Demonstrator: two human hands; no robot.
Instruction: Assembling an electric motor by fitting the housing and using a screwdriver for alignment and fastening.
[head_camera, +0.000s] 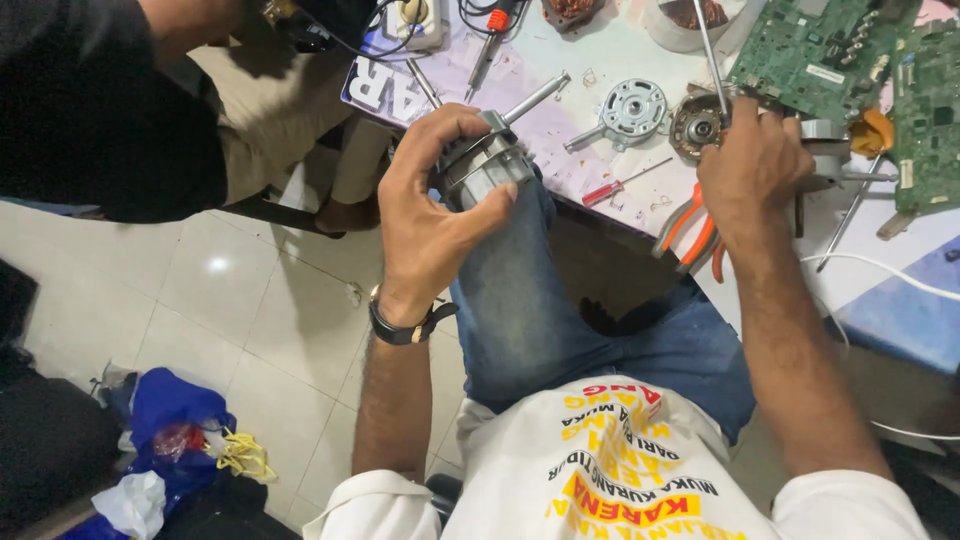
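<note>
L hand (432, 215) wrapped around the motor body (487, 165), thumb on one side, fingers over the top, braced on my knee at the bench edge so it can't roll. Shaft (537, 97) sticks out toward the table, pointing away from me, w/ that end left bare.

R hand (752, 165) over on the bench, fingers curled down by the round bearing plate (698, 125). A thin metal rod (711, 55) rises from where the fingers close; looks pinched between them but can't tell how tight, knuckles hide the grip.

Around it: silver end cover (630, 108) lying flat betw. the motor and the bearing plate, close enough to grab. Small red screwdriver (612, 186) just beside it near the table edge. Orange-handled pliers (692, 238) hang half off the edge below my R wrist. Green circuit boards (850, 50) at far R, well apart from the motor parts. Soldering iron (492, 30) at the top, out of the way.

Another person in dark top and khaki trousers (255, 110) sits at upper L, hands not in this work. Pile of blue cloth (170, 420) on the tiled floor, lower L.
</note>
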